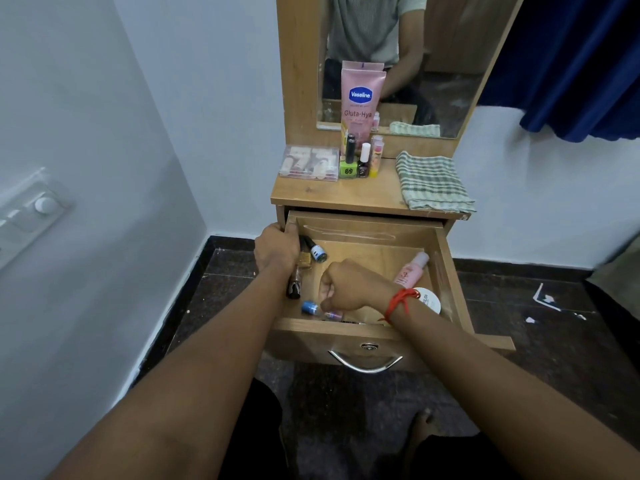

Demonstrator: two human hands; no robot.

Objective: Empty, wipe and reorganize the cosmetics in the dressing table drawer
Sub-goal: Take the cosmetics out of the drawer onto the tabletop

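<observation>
I am still on the emptying step. My left hand (pixel 277 249) is closed on the left wall of the open drawer (pixel 446 271) and holds it steady. My right hand (pixel 349 285) is down inside the drawer, fingers curled shut around something small near the front; I think it is a little bottle, but the hand hides most of it. Left in the drawer are a blue cap bottle (pixel 309 307) just beside that hand, a few small bottles (pixel 313 251) by the left wall, a pink bottle (pixel 412 270) and a white jar (pixel 431 301) on the right. Up on the bench (pixel 332 199) a pink tube (pixel 362 102), nail paints (pixel 349 168) and a clear box (pixel 310 163) already stand in a bunch, and the cloth (pixel 431 181) waits folded on the right. Next I should lift my right hand out and set its thing by that bunch, without knocking the tall ones over.
</observation>
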